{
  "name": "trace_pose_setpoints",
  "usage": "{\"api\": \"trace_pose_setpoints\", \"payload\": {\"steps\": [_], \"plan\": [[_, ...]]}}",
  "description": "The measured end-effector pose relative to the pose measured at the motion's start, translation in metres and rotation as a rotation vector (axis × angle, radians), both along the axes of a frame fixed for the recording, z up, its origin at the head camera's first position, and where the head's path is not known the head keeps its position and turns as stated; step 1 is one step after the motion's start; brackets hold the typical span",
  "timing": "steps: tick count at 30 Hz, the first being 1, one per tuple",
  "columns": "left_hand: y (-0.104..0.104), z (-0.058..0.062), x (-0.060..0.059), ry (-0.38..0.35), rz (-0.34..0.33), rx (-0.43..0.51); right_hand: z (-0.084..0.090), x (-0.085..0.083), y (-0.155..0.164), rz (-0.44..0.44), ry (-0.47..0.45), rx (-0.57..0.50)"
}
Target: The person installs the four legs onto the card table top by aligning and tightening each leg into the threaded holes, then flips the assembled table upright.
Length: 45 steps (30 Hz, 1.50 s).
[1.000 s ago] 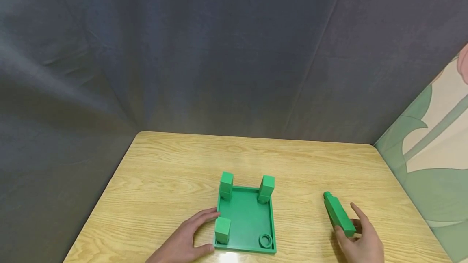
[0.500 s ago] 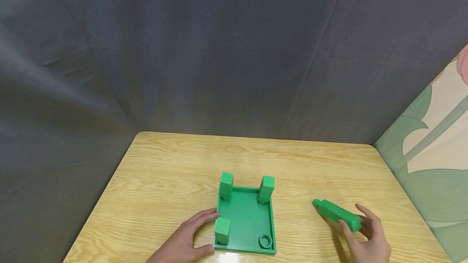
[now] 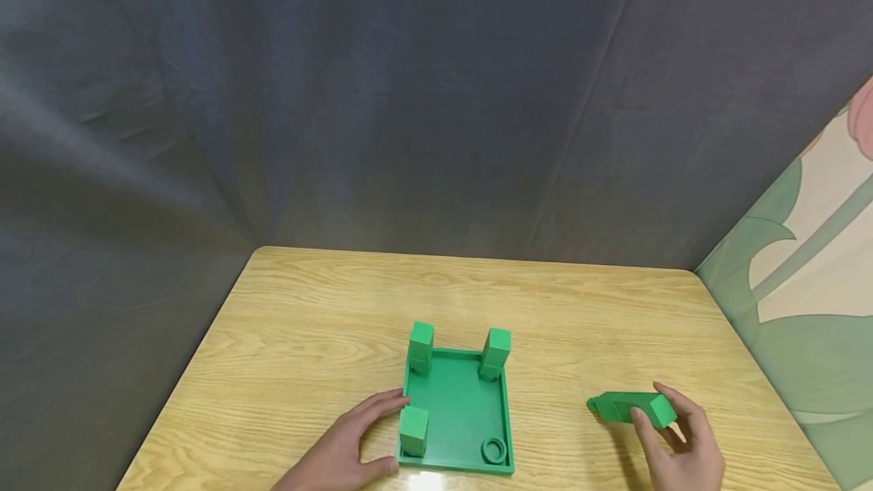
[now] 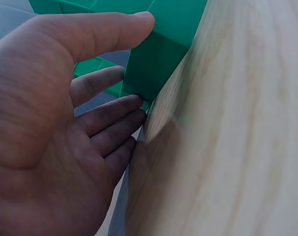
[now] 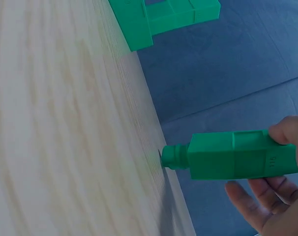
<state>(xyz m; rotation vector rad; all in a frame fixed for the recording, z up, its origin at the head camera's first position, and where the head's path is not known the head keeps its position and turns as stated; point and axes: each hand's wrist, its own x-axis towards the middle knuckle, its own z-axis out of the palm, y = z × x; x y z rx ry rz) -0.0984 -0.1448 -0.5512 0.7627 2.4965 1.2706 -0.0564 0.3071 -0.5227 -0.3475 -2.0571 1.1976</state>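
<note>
In the head view, a shallow green tray [image 3: 458,409] bears three upright square posts: a back-left post [image 3: 420,343], a back-right post [image 3: 496,348] and a front-left post [image 3: 413,432]. A round collar [image 3: 485,449] sits in its front-right corner. My left hand [image 3: 341,447] rests along the tray's left side, fingers extended and thumb by the front corner; the left wrist view shows the green wall [image 4: 156,61] against its fingertips. My right hand [image 3: 685,451] pinches a fourth green post [image 5: 213,156] by its square end. Its narrow round end is low, close to the table; contact is unclear.
The wood-grain table [image 3: 327,309] extends on all sides of the tray. Behind it hangs a dark grey cloth [image 3: 436,112], and a patterned cloth [image 3: 811,264] borders the right side.
The post in my right hand has swung round: its narrow end pointed away from me and now points left. My left hand and the tray hold their place.
</note>
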Motion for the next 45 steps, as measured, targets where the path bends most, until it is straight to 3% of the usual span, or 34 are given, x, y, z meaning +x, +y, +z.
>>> {"api": "trace_pose_setpoints", "payload": {"steps": [9,18,28,36,45], "plan": [[-0.002,0.0,0.001,-0.023,-0.001,0.007,0.011,0.005,-0.013,0.053,0.028,-0.03],[0.001,0.001,0.0,0.003,0.001,-0.027,0.024,0.007,-0.039,0.258,0.149,-0.111],[0.002,0.001,0.0,0.036,-0.002,-0.057,0.025,0.005,-0.069,0.471,0.279,0.058],[0.002,0.002,0.0,0.024,0.006,-0.052,0.025,0.002,-0.093,0.658,0.367,0.057],[0.002,0.003,0.001,0.013,0.005,-0.051,0.024,-0.002,-0.11,0.799,0.412,0.067]]}}
